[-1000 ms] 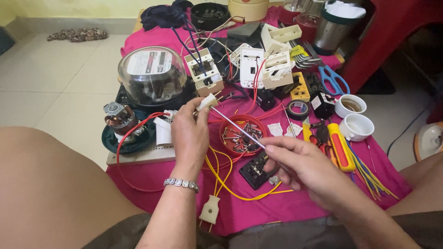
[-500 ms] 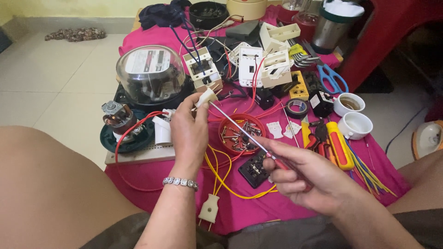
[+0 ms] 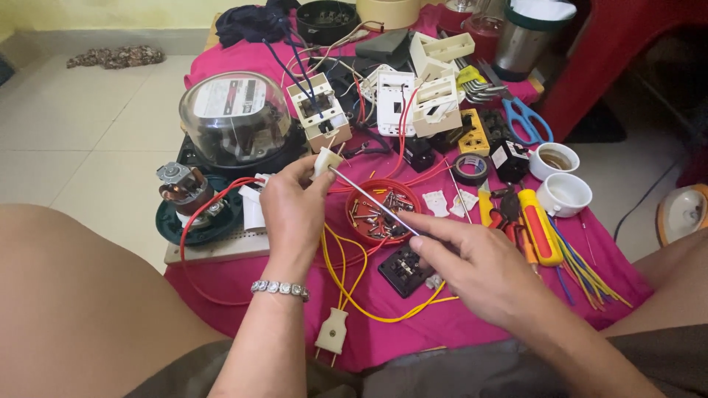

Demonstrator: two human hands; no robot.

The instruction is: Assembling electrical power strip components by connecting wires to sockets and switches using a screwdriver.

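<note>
My left hand (image 3: 293, 210) pinches a small cream plastic fitting (image 3: 325, 161) between thumb and fingers, held above the pink cloth. A silver bracelet (image 3: 279, 287) circles that wrist. My right hand (image 3: 472, 258) grips a thin metal screwdriver (image 3: 372, 201) whose tip touches the fitting. Below the shaft sits a red round lid with screws (image 3: 381, 212). Yellow wires (image 3: 346, 273) run under both hands to a cream plug (image 3: 332, 330). A black socket part (image 3: 404, 270) lies by my right hand.
A domed electric meter (image 3: 234, 118), a copper-wound motor on a green base (image 3: 190, 203), white switch boxes (image 3: 435, 103), blue scissors (image 3: 525, 118), black tape (image 3: 470, 168), two white cups (image 3: 564, 193), a yellow-red screwdriver (image 3: 538, 225) and loose coloured wires (image 3: 586, 269) crowd the pink cloth (image 3: 472, 324).
My left hand with the fitting has dropped slightly, and my right hand has slid left along the screwdriver, keeping its tip at the fitting.
</note>
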